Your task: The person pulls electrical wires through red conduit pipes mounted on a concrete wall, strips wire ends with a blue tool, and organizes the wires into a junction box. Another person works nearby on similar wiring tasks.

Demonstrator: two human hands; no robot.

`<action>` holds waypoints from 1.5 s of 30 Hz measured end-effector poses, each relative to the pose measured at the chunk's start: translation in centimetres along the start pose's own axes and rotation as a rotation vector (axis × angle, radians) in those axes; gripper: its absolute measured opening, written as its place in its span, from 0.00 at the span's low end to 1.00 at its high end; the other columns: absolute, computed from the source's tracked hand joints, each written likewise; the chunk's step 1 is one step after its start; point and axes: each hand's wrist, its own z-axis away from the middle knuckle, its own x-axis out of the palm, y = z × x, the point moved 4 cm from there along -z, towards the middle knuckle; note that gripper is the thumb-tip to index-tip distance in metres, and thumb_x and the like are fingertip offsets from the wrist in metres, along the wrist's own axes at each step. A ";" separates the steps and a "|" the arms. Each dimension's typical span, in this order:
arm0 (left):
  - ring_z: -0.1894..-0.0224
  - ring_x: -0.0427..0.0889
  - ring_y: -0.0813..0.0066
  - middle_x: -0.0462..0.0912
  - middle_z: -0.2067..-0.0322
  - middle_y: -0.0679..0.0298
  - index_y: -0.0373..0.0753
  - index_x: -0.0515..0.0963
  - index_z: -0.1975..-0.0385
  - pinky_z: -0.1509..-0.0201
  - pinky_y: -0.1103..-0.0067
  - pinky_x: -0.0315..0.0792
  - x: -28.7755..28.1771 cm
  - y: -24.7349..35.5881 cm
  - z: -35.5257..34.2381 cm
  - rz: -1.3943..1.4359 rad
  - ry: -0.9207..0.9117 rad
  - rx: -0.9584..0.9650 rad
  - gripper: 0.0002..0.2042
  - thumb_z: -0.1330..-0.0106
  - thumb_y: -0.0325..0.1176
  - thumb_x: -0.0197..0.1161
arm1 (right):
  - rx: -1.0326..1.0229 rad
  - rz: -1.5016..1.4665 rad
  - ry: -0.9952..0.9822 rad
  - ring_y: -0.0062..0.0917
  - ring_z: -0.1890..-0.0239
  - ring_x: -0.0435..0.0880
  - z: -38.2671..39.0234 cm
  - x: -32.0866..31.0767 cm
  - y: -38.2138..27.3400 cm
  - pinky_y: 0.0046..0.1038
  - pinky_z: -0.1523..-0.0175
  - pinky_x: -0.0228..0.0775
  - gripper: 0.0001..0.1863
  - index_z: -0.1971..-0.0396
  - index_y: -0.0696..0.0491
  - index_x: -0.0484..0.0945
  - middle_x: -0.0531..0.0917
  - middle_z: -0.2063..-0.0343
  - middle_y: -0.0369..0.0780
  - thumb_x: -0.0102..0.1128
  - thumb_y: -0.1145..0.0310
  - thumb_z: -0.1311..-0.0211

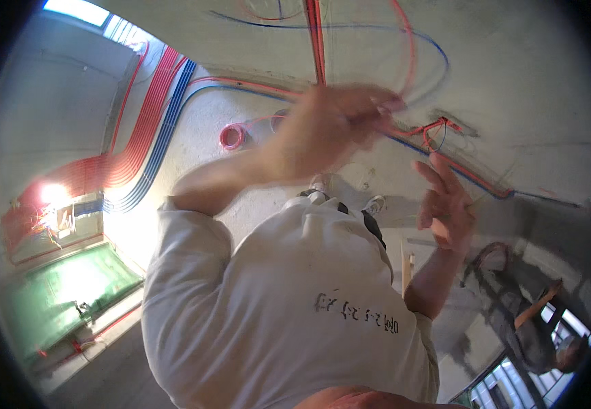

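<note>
Left hand (339, 126): motion-blurred, fingers bent; can't tell whether it grips a wire.
Right hand (448, 208): fingers parted and loosely bent, nothing seen in it.
Wire risk: loops could snag or kink, I'd judge, if a finger caught one and pulled fast.
Loose wires: red wire (413, 51) and blue wire (446, 61), thin, slack, curving near left fingertips against pale surface.
Red coil (223, 138): round, on floor, beyond left forearm.
Conduit runs: red conduits (149, 109), blue conduits (173, 112), parallel, bending, far left.
</note>
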 end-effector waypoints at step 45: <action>0.56 0.84 0.49 0.86 0.63 0.54 0.43 0.86 0.68 0.52 0.59 0.78 -1.8 -40.0 -9.8 -1.062 0.057 -0.125 0.07 0.42 0.31 0.61 | -0.298 1.611 1.739 0.16 0.74 0.70 48.3 -13.8 -61.0 0.22 0.71 0.63 0.18 0.46 0.52 0.81 0.76 0.71 0.31 0.54 0.57 0.25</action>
